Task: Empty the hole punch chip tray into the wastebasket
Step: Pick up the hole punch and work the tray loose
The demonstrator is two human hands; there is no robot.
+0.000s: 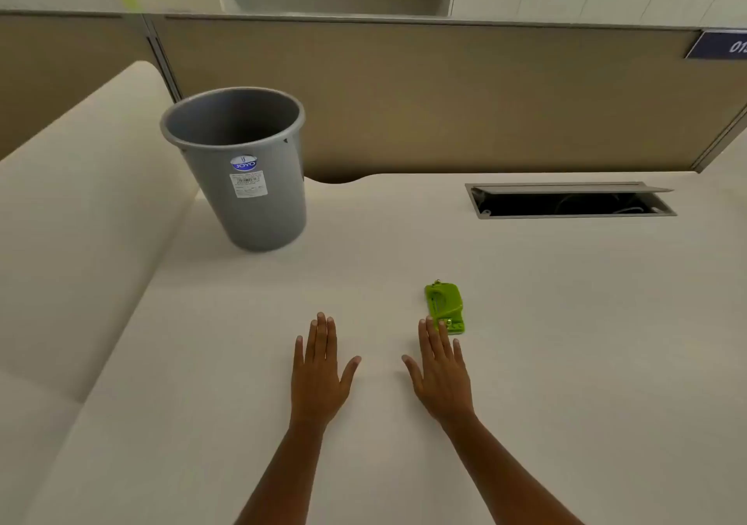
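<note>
A small bright green hole punch lies flat on the cream desk, right of centre. A grey plastic wastebasket with a white label stands upright on the desk at the far left, its mouth open. My left hand rests flat on the desk, palm down, fingers spread, holding nothing. My right hand also lies flat and open, its fingertips just touching or overlapping the near end of the hole punch. The chip tray itself cannot be made out.
An open cable hatch is sunk into the desk at the back right. A tan partition wall runs along the far edge. A second cream desk surface adjoins on the left.
</note>
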